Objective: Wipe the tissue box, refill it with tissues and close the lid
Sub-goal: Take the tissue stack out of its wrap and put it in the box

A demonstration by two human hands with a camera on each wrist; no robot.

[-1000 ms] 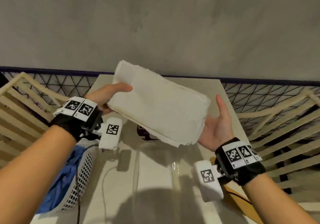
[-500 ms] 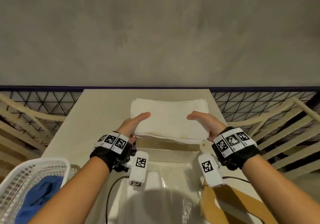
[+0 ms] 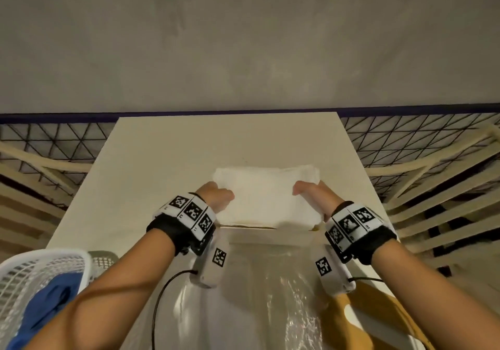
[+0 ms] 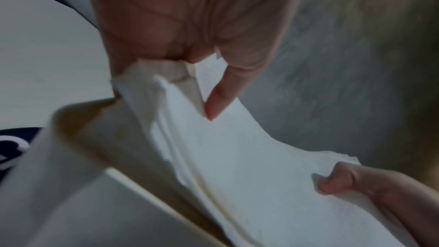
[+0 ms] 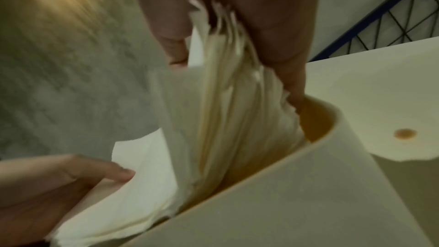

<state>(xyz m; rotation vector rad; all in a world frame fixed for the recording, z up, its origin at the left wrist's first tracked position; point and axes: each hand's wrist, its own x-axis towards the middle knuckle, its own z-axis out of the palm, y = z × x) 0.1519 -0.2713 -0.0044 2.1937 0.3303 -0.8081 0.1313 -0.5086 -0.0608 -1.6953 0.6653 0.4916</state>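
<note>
A thick white stack of tissues (image 3: 266, 195) sits partly inside the open cream tissue box (image 3: 259, 231) in the middle of the table. My left hand (image 3: 216, 197) grips the stack's left end, thumb on top and fingers underneath. My right hand (image 3: 311, 191) grips the right end the same way. In the left wrist view the tissues (image 4: 237, 157) bend down past the box rim (image 4: 78, 119). In the right wrist view the layered edge of the stack (image 5: 225, 110) slides behind the box wall (image 5: 297, 185). The wooden lid (image 3: 373, 317) lies near right on the table.
A cream table (image 3: 162, 160) carries everything. Clear plastic wrap (image 3: 270, 295) lies just in front of the box. A white mesh basket (image 3: 40, 276) with a blue cloth (image 3: 46, 301) stands at the near left. Slatted wooden frames (image 3: 433, 201) and black wire mesh flank the table.
Both hands have brought the tissue stack down from mid-air and forward, levelled it, and lowered it further into the open box.
</note>
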